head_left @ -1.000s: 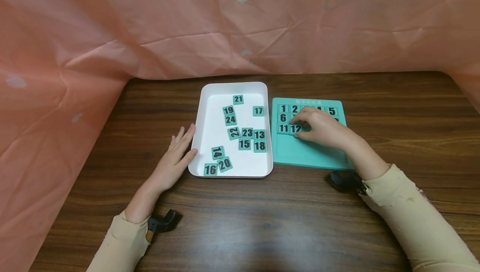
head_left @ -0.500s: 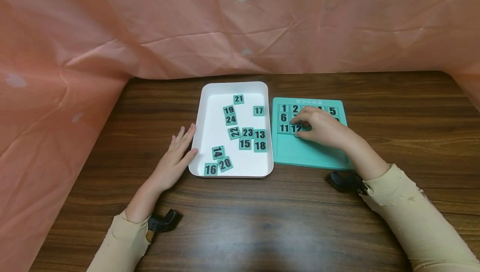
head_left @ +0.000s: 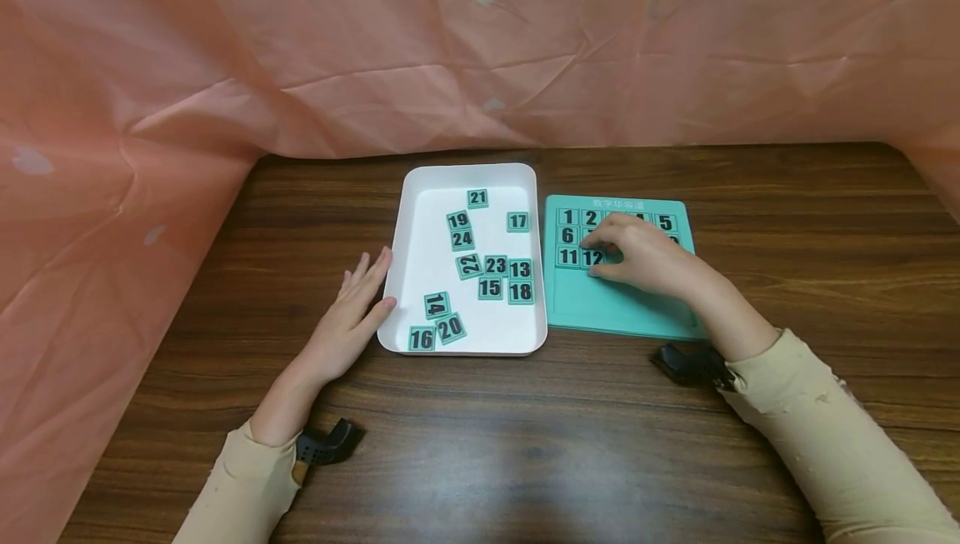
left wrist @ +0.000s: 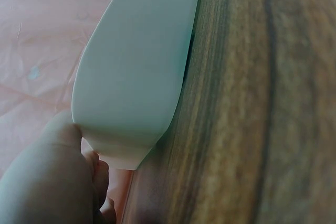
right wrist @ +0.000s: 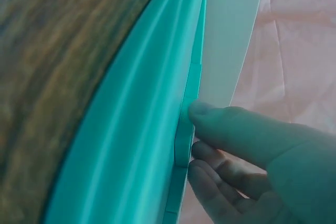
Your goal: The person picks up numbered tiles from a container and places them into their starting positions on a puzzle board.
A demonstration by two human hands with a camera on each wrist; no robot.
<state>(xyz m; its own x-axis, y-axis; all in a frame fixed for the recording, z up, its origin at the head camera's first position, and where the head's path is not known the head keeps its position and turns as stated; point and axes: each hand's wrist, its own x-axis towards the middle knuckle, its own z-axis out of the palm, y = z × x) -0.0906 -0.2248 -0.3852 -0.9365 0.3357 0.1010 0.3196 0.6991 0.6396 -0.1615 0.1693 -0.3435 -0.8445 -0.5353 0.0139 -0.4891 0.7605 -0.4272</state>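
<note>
In the head view, my right hand (head_left: 637,254) is over a turquoise number board (head_left: 611,304), thumb and fingertips around the tile marked 12 (head_left: 592,258), which sits beside the 11 tile. The right wrist view shows the right thumb (right wrist: 226,127) pressing at a raised tile's edge (right wrist: 185,129), with the other fingers curled beyond it. Tiles such as 1 (head_left: 568,217) and 5 (head_left: 664,222) sit in rows on the board; the hand hides some others. My left hand (head_left: 347,319) rests against the left side of a white tray (head_left: 401,219), fingers extended and thumb at its rim.
Loose number tiles lie in the tray, among them 21 (head_left: 477,198), 17 (head_left: 517,222), 13 (head_left: 520,269) and 16 (head_left: 422,339). Tray and board stand side by side on a dark wooden table (head_left: 480,427). A pink cloth (head_left: 375,52) hangs behind and at the sides.
Both hands keep their places, the right at the 12 tile and the left at the tray. No tile has visibly moved.
</note>
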